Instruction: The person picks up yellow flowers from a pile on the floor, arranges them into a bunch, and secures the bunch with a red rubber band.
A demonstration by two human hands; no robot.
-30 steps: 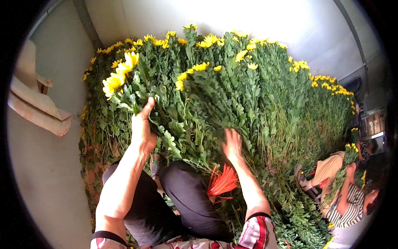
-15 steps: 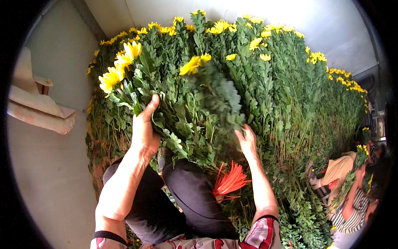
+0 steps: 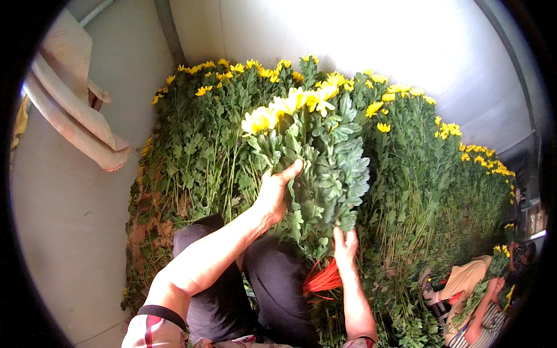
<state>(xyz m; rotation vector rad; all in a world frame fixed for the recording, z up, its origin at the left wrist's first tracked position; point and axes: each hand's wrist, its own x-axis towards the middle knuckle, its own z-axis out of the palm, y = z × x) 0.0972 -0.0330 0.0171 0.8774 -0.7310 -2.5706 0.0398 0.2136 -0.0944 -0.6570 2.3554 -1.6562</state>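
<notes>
Since the earlier frame, the left hand point(image 3: 277, 194) and its bunch of yellow flowers point(image 3: 307, 159) have moved right, and the gap to the right hand point(image 3: 346, 246) is smaller. The flower stem point(image 3: 346, 168) in the right hand, blurred and apart from the bunch half a second ago, now lies along the bunch's right side.

Left grip: closed on the bunch, thumb laid across the front of the leaves; the other fingers are mostly hidden. Right grip: thumb and fingers closed on the lower part of the flower stem, below and to the right of the left hand; exact finger contact is partly covered by leaves.

The bunch leans slightly, its yellow heads point(image 3: 287, 107) in an uneven row above the left grip, its leaves to the right of that grip and below it. Red strips point(image 3: 324, 278) fan out just to the left of the right wrist, below the bunch. Dark trousers point(image 3: 275, 290) show below the left grip.

Beyond both grips, a broad pile of yellow flowers point(image 3: 418, 174) stands against a pale wall point(image 3: 400, 40). Well left of the left grip: a cream folded cloth point(image 3: 72, 116). Well right of the right grip: a co-worker's hand point(image 3: 495, 285) at another bunch.
</notes>
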